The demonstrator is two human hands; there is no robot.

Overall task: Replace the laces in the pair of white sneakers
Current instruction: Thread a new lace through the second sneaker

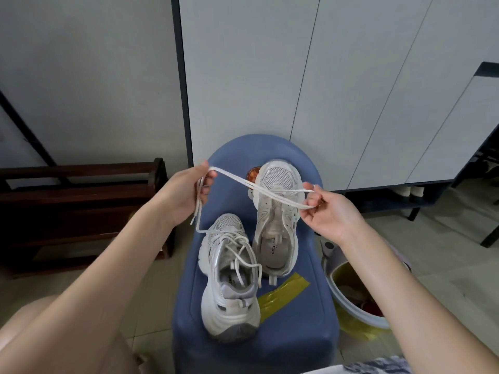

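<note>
— Forearms reach up from the bottom corners of the frame, so what is each hand doing?

— Left hand (189, 191), left of centre, pinches the white lace (243, 182) between thumb and forefinger, the other fingers curled, and both lace tips dangle below it. Right hand (328, 211), right of centre, pinches the folded end of the same lace, fingers curled round it. Neither hand is slack.

— And the shoes?

— Both sit on the blue stool (305, 306) at centre frame. The unlaced sneaker (278, 220) lies just below the stretched lace, toe toward the top; the laced sneaker (229, 271) is lower and left, touching or almost touching it.

— What does the step ask for?

— I judge she is evening out the lace before threading. Match the two tips, keep the fold at the true middle, keep the flat lace untwisted, then start at the lowest eyelets near the toe.

— Anything around it?

— Yellow tape strip (283, 292) on the stool, a bin (359, 292) at lower right, a dark wooden rack (81, 206) at left.
</note>
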